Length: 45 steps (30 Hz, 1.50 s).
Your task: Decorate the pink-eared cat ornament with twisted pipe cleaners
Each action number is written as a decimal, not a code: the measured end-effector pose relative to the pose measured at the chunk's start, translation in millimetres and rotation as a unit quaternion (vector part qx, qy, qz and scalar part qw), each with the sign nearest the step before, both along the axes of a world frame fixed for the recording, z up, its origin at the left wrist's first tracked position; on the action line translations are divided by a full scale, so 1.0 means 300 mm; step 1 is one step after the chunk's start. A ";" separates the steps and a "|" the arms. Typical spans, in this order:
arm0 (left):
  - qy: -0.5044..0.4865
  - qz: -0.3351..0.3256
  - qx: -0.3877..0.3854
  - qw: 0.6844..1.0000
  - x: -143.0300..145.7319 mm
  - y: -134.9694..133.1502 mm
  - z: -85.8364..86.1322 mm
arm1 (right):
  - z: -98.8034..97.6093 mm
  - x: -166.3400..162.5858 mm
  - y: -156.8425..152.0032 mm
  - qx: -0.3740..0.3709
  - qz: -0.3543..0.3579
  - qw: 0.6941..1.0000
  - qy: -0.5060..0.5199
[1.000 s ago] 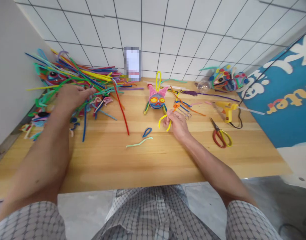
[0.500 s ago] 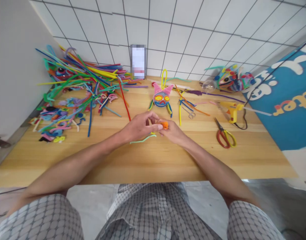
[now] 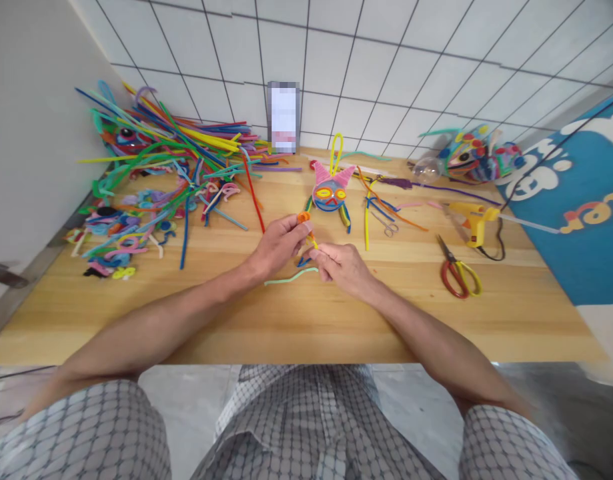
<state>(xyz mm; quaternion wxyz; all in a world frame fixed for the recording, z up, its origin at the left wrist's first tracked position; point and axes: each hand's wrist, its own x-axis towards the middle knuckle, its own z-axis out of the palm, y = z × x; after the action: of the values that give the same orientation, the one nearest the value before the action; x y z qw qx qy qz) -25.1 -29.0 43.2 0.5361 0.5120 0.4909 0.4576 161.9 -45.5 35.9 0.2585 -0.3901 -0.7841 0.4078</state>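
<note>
At the far left of the wooden surface [image 3: 136, 313] lies a heap of coloured pipe cleaners [image 3: 186, 150], with curled offcuts [image 3: 116, 230] in front of it. My left grip [image 3: 279, 243] is over the middle of the surface. Its thumb and forefinger are closed on an orange coil [image 3: 303, 217], which it holds up off the wood. A short yellow strand [image 3: 312, 240] runs down from the coil toward my right grip [image 3: 342, 265], whose fingertips are pinched shut on its lower end. A mint-green pipe cleaner [image 3: 291, 275] lies flat just under both grips, and a small blue loop [image 3: 303, 261] shows between them, partly hidden. Just beyond them lies a pink-eared figure [image 3: 330, 193]. Further right are small silver scissors [image 3: 389, 229], a yellow glue gun [image 3: 473, 217] and red-and-yellow scissors [image 3: 459, 277], all well apart from my grips.
</note>
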 end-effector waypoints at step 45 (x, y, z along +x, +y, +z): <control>0.334 -0.226 0.097 0.910 -0.286 0.137 0.085 | 0.109 0.278 0.193 -0.072 0.141 0.967 -0.201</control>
<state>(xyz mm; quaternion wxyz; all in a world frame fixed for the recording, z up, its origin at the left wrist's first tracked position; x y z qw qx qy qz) -110.9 12.3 68.7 0.3774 0.7815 0.4662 0.1716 245.1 12.3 68.6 0.0072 -0.3673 -0.8355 0.4087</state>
